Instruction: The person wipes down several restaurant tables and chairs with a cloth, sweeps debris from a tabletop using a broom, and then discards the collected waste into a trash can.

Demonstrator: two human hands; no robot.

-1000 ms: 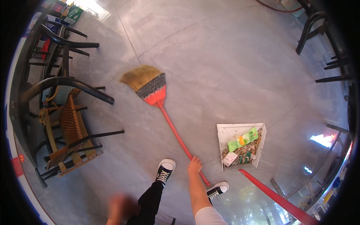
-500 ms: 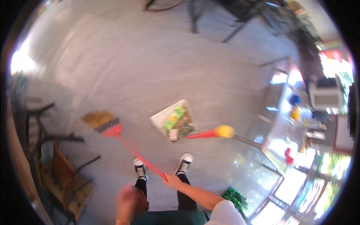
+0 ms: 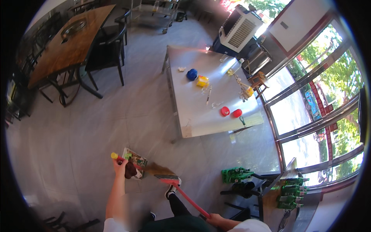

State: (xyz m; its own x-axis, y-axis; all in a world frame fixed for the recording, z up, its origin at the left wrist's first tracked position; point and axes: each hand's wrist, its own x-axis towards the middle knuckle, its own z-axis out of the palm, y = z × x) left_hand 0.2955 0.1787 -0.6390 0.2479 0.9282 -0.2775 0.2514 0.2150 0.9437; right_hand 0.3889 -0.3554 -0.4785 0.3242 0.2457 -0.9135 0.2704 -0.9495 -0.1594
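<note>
My left hand (image 3: 120, 168) is closed around the red handle of a dustpan (image 3: 136, 157), just below the handle's yellow end (image 3: 114, 155). The dustpan has a white edge and a green-and-brown printed surface. A dark brown lump (image 3: 130, 170) beside my left fingers is too unclear to name. My right hand (image 3: 218, 220), low in the picture, grips the red stick of a broom (image 3: 189, 199). The broom's brown bristles point left, close to the dustpan; whether they touch it I cannot tell. My shoe (image 3: 172, 189) is right by the broom head.
A metal-topped table (image 3: 193, 108) ahead holds red, blue and yellow things. Green bottles stand in a crate (image 3: 235, 175) and on a wooden table (image 3: 270, 205) at right. Chairs (image 3: 112, 50) and a long wooden table (image 3: 83, 42) are far left. An air cooler (image 3: 239, 31) stands behind.
The view has swung to the right. My left hand has taken hold of the dustpan's handle, which stood free before. The broom head now lies beside the dustpan, with my right hand still on its stick.
</note>
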